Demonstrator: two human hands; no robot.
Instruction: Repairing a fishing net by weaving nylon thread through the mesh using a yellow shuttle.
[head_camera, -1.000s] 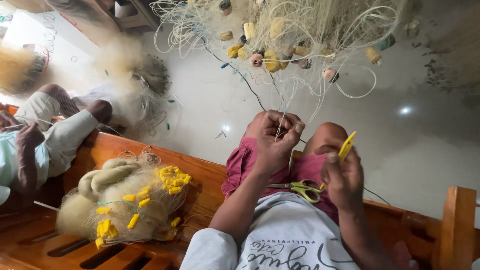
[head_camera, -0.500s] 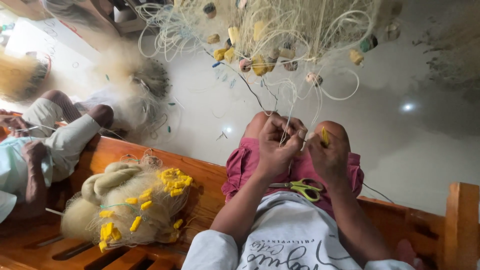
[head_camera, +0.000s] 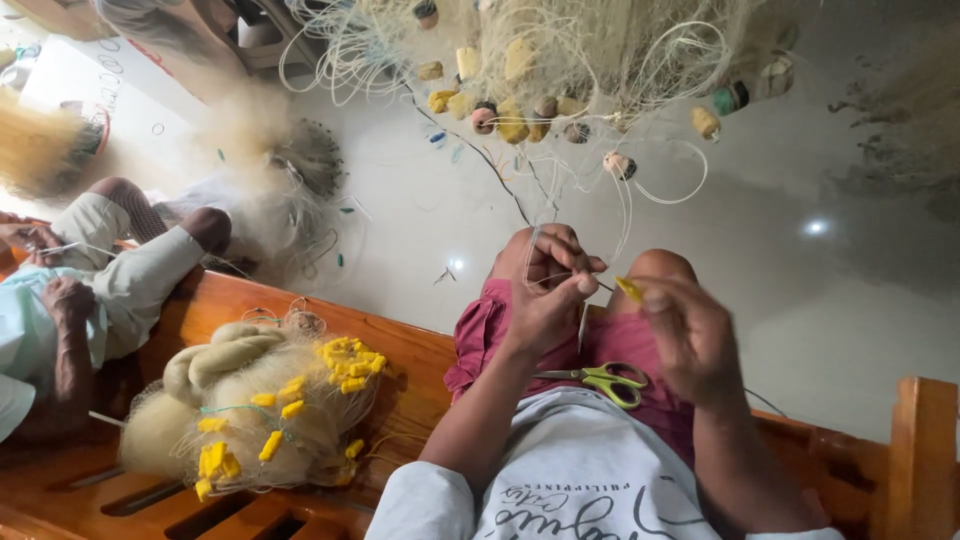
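My left hand (head_camera: 551, 290) pinches thin pale lines of a fishing net (head_camera: 590, 70) that hangs in front of my knees, strung with small yellow, brown and green floats. My right hand (head_camera: 690, 335), slightly blurred, holds a small yellow netting needle (head_camera: 630, 289) just right of the left hand's fingertips. A pair of scissors (head_camera: 603, 381) with yellow-green handles lies on my lap, on the red shorts between my forearms.
I sit on a wooden bench (head_camera: 420, 400). To my left on it lies a bundled net with yellow floats (head_camera: 262, 415). Another person (head_camera: 95, 290) sits at the far left. More netting (head_camera: 290, 170) is piled on the pale floor.
My right hand with the yellow needle came in beside the left hand, then dropped slightly lower and to the right. The left hand keeps hold of the net lines.
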